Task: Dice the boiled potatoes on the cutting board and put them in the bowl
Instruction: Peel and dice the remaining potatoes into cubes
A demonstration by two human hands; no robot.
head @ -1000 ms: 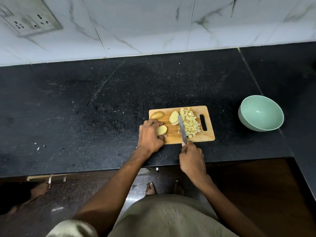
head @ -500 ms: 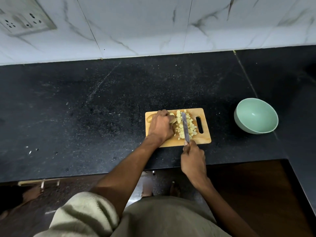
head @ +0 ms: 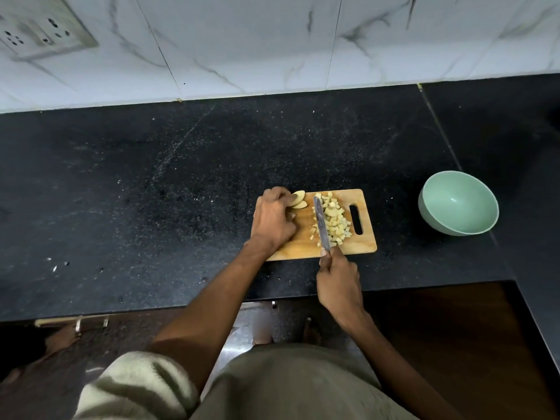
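Socket plate (head: pixel 39 27): mounted on the tiled wall, far left of the cutting board (head: pixel 360 248).
Left hand (head: pixel 274 219): laid on the board's left part, fingers curled against potato slices (head: pixel 298 200).
Knife (head: pixel 321 227): gripped in the right hand (head: pixel 339 281), its blade lying across the board.
Diced potato (head: pixel 331 219): heaped just right of the blade.
Bowl (head: pixel 459 203): set right of the board, apart.

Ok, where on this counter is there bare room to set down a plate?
The widest bare stretch is the black counter left of the cutting board, back to the tiled wall. A narrower gap lies between the board and the green bowl. The board itself is crowded: diced potato, knife, both hands.
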